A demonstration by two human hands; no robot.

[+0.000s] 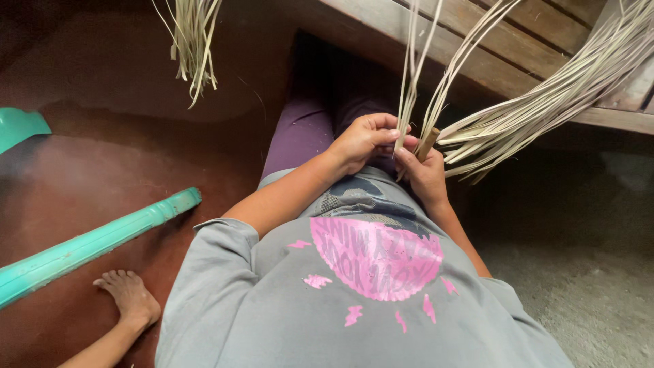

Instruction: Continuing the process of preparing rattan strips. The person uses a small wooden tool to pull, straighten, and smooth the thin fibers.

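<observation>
Just above the centre of the frame, a short brown stick (428,143) is held upright between both hands over the lap. The left hand (364,140) is closed, its fingers curled over a few pale dried leaf strips (409,88) and pinching them against the stick's top. The right hand (426,176) is closed around the lower stick, the thumb pressed to its side. A large sheaf of strips (545,99) fans from the stick toward the upper right of the frame, across a wooden slatted bench (504,65). A separate loose bundle of strips (194,44) hangs in the upper left. A turquoise post (95,242) lies across the reddish floor (102,163) at the lower left, with a bare foot (129,296) below it. The step in hand is judged to be the gathering and binding of strips onto the stick. The next move would call for a firm pinch being kept on the gathered ends while further strips are drawn in.
</observation>
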